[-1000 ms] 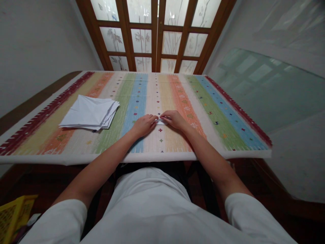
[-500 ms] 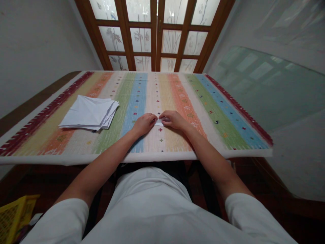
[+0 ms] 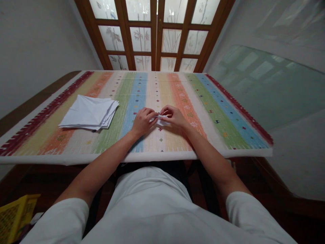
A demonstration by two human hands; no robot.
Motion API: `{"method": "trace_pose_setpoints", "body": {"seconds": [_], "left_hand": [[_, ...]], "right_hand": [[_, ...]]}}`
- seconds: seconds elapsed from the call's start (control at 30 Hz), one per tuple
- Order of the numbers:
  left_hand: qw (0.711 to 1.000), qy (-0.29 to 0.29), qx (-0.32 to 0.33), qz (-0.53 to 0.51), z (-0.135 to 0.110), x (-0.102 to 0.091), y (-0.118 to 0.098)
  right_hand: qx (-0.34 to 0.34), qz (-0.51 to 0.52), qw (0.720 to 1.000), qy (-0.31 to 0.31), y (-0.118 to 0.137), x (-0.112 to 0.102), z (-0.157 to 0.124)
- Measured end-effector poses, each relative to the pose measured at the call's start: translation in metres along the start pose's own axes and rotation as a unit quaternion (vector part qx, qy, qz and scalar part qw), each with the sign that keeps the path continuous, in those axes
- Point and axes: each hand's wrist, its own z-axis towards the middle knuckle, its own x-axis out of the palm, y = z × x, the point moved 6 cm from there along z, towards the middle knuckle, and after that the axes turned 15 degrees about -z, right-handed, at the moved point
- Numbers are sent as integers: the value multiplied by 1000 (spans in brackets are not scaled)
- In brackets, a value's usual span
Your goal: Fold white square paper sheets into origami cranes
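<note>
The small white paper [image 3: 163, 122] is directly between the left hand [image 3: 144, 121] and the right hand [image 3: 175, 118], above the near middle of the cloth-covered bench [image 3: 175, 144]. Neither hand is nearer; both are in contact with it. Its visible long axis runs left to right, from one set of fingers to the other. The left hand has thumb and fingers drawn together on the left end; the right hand pinches the right end. Fingers hide both ends; contact with the bench cannot be confirmed.
</note>
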Motion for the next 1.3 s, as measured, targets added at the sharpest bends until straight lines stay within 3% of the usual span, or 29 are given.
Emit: {"method": "trace_pose_setpoints", "body": {"seconds": [0.13,0.27,0.33,0.47,0.67,0.97,1.3], "left_hand": [[999,-22,-28,-30,-2,-6,3],[992,-61,-72,-87,-2,-10,11],[983,-80,-85,-139,-2,-11,15],[965,-99,-90,-224,-1,-12,17],[960,-94,-79,-251,0,-14,10],[942,-79,-114,-305,-1,-12,10],[922,-62,-133,-359,-2,-7,12]], "right_hand": [[37,123,991,21,-1,3,1],[88,271,958,38,-5,8,-1],[79,292,952,48,-2,11,-1],[35,242,968,58,3,18,1],[3,168,985,40,5,21,4],[30,162,986,-21,9,15,4],[-13,121,993,5,14,12,6]]}}
